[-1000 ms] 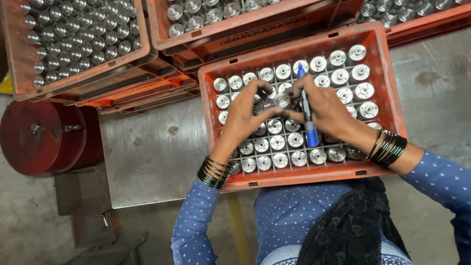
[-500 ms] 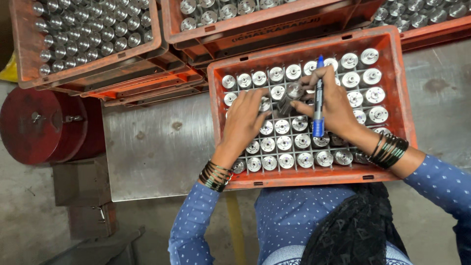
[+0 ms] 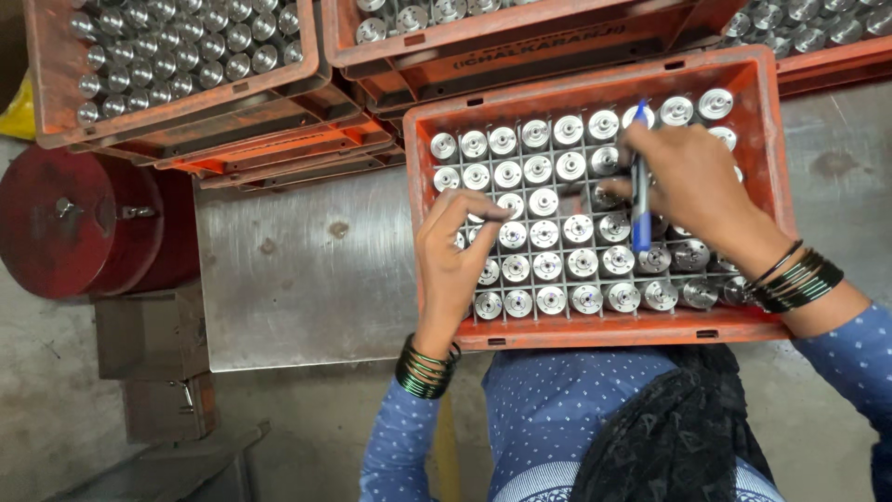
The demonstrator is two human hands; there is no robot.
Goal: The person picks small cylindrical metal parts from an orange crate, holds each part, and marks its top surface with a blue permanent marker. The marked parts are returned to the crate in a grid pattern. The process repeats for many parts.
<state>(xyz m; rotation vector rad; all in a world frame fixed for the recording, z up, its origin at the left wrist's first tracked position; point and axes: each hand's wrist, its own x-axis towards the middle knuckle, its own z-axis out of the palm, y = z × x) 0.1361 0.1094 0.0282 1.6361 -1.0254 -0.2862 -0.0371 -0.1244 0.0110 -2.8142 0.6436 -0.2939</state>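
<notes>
The orange crate [image 3: 595, 330] sits on the steel surface [image 3: 307, 270] before you, its grid full of metal cylinders [image 3: 546, 234]. Your right hand [image 3: 692, 177] is clamped on a blue marker [image 3: 640, 209] over them; your left hand [image 3: 455, 251] rests loosely curled on the lower-left cylinders.

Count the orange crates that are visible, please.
4: one crate in front under both hands, one at top left, one at top centre, one at top right. Stacked ones beneath may be hidden.

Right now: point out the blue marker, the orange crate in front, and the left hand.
blue marker [image 3: 641, 209], head view, mid-barrel.
orange crate [image 3: 595, 332], head view, near rim.
left hand [image 3: 451, 256], head view, back of hand.
</notes>
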